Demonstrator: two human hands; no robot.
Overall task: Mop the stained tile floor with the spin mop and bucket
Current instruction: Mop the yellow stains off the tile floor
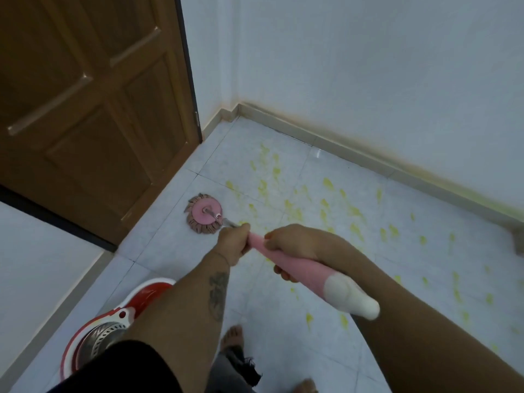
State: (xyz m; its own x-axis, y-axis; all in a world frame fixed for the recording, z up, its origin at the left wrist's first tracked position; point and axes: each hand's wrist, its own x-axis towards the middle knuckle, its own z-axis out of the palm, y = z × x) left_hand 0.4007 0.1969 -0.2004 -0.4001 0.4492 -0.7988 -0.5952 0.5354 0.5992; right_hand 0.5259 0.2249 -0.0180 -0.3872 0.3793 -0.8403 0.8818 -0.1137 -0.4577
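Observation:
Both hands grip the pink mop handle, which ends in a white cap near me. My left hand holds it lower down, where the metal shaft starts. Higher up the pink grip, my right hand is closed around it. The round mop head, a pink disc with brownish strands, lies flat on the pale tile floor close to the door. Yellow stains are scattered over the tiles to the right of the mop head. The red and white spin bucket with its metal basket stands at lower left, partly hidden by my left arm.
A brown wooden door fills the upper left. White walls with a beige skirting board bound the floor at the back and left. My bare feet stand on the tiles beside the bucket.

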